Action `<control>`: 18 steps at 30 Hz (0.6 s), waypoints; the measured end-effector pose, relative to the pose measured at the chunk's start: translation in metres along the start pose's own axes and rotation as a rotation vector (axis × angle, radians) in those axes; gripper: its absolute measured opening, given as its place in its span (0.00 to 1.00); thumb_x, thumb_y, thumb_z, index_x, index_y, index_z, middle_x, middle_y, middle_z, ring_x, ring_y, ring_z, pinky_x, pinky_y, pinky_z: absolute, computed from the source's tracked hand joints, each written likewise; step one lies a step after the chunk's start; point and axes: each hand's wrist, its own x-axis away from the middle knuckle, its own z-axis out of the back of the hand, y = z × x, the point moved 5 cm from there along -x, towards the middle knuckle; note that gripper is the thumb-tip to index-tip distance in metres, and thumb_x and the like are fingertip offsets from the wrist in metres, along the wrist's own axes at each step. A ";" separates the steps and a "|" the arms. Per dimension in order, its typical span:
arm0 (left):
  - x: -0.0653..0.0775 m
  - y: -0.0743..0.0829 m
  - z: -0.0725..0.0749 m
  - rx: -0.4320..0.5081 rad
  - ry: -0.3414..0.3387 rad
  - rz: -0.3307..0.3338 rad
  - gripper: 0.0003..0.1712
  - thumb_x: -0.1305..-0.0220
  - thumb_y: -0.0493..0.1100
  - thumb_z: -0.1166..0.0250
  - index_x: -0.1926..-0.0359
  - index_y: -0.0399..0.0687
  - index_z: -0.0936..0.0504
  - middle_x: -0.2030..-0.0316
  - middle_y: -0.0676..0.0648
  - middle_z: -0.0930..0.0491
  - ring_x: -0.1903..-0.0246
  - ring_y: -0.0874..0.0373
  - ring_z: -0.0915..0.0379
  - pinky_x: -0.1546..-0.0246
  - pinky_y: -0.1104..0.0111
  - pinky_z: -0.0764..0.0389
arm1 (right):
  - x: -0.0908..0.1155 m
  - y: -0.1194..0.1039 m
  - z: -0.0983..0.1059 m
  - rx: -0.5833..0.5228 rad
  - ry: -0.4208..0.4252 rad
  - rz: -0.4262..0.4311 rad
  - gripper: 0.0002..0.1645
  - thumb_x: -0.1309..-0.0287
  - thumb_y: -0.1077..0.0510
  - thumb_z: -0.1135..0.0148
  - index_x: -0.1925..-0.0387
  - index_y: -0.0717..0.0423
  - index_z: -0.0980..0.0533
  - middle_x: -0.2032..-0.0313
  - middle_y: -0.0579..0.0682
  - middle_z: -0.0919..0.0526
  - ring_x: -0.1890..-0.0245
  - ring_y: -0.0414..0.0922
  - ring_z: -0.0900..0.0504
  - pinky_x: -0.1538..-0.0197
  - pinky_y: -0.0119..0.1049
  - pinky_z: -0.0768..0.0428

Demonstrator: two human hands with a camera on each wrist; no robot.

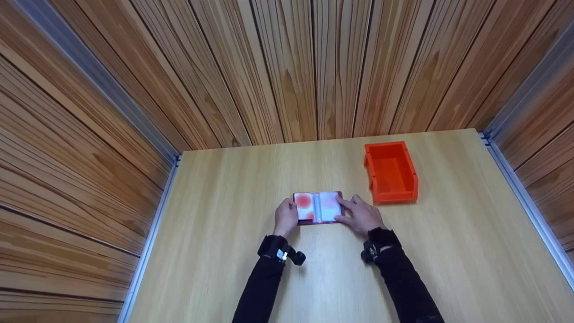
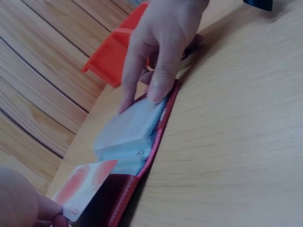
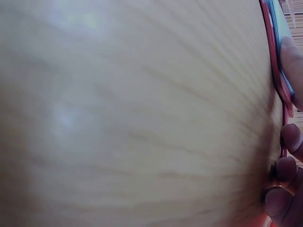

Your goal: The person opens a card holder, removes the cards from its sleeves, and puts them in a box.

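Note:
A small card holder (image 2: 120,201) with a red cover lies spread out on the table, its clear bluish plastic sleeves (image 2: 130,127) stacked on the right half. Between thumb and finger, my left hand (image 1: 285,217) pinches a white card (image 2: 87,187) with red round shapes, over the holder's left half. My right hand (image 1: 361,214) grips the holder's right side. Its thumb (image 3: 291,64) presses on the sleeves, while other fingertips (image 3: 289,135) sit along the cover's edge. In the left wrist view most of the left hand is cut off.
An orange open-fronted plastic bin (image 1: 391,175) stands on the table (image 1: 224,233) beyond my right hand. Wood-plank walls (image 1: 291,72) rise behind the table and at both sides, with metal rails (image 1: 148,251) along the table's side edges.

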 end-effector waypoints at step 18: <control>0.005 0.023 0.010 0.063 -0.009 0.002 0.07 0.25 0.36 0.43 0.63 0.40 0.22 0.65 0.43 0.18 0.62 0.53 0.23 0.59 0.64 0.24 | 0.001 0.000 0.001 -0.004 0.017 0.037 0.44 0.40 0.36 0.29 0.26 0.42 0.30 0.63 0.49 0.35 0.74 0.45 0.40 0.67 0.37 0.47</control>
